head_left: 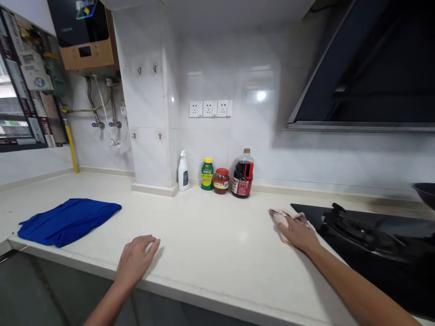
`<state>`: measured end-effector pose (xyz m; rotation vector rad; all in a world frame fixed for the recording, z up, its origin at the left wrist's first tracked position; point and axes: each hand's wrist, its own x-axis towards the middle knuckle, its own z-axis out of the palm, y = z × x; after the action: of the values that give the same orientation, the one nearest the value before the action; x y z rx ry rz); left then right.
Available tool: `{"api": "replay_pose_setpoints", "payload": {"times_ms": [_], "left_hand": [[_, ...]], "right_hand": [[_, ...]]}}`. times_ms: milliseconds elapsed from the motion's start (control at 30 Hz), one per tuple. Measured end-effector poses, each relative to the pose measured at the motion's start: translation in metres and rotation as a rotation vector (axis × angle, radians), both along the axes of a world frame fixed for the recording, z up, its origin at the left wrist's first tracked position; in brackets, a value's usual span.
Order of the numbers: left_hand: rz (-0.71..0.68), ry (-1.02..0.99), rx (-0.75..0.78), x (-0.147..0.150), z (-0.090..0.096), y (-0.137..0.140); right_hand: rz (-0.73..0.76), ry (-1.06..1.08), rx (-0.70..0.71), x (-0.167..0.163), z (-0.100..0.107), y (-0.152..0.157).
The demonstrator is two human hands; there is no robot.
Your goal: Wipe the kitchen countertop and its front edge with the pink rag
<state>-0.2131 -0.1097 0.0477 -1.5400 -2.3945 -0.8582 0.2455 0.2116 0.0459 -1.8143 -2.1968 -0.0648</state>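
Observation:
My right hand (299,233) presses a pale pinkish cloth (283,217) onto the white countertop (217,253), beside the left edge of the black gas stove (316,213). Its fingers are bent over the cloth and partly hidden from me. Near the counter's front edge, my left hand (137,256) hovers with loosely curled fingers and the thumb apart, holding nothing. A blue cloth (70,221) lies spread out, slightly rumpled, to the left of that hand.
Along the back wall stand a white spray bottle (183,172), a green bottle with a yellow cap (207,174), a red-lidded jar (221,181) and a large jug of dark liquid (242,174). A range hood (367,68) overhangs the stove; a dark pan (426,194) shows at right.

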Motion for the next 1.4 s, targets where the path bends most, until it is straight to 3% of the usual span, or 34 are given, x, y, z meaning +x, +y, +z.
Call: {"api": "replay_pose_setpoints", "payload": {"times_ms": [67, 167, 300, 467, 567, 667, 733, 800, 1000, 1167, 1300, 1400], "left_hand": [[0.014, -0.037, -0.019, 0.001, 0.002, 0.001], [0.023, -0.076, -0.033, 0.002, 0.005, 0.002], [0.027, -0.071, -0.046, 0.002, 0.008, 0.002], [0.03, -0.062, -0.108, -0.001, 0.007, 0.004], [0.024, -0.027, -0.108, -0.007, 0.002, 0.006], [0.012, -0.01, -0.1, -0.014, -0.004, 0.008], [0.012, -0.013, -0.09, -0.016, -0.007, 0.009], [0.024, -0.014, -0.082, -0.016, -0.007, 0.009], [0.028, -0.005, -0.115, -0.02, -0.008, 0.01], [0.033, -0.004, -0.134, -0.041, -0.022, 0.016], [0.087, -0.009, -0.132, -0.062, -0.035, 0.022], [0.113, -0.042, -0.14, -0.069, -0.037, 0.025]], "right_hand": [[-0.027, -0.003, -0.01, -0.003, 0.002, -0.012], [0.07, 0.007, -0.025, -0.042, 0.005, -0.038], [0.382, 0.024, -0.026, -0.127, 0.012, -0.09], [0.756, 0.046, -0.021, -0.218, 0.016, -0.182], [1.013, 0.08, -0.017, -0.246, 0.012, -0.226], [1.203, 0.087, -0.036, -0.247, 0.008, -0.237], [1.242, 0.087, -0.06, -0.233, 0.009, -0.226], [1.181, 0.122, -0.063, -0.209, 0.012, -0.203], [0.728, 0.119, -0.031, -0.108, 0.011, -0.1], [0.39, 0.053, -0.028, -0.03, 0.004, -0.009], [0.18, 0.013, -0.02, 0.014, 0.002, 0.051], [0.107, -0.007, -0.02, 0.03, 0.0, 0.082]]}}
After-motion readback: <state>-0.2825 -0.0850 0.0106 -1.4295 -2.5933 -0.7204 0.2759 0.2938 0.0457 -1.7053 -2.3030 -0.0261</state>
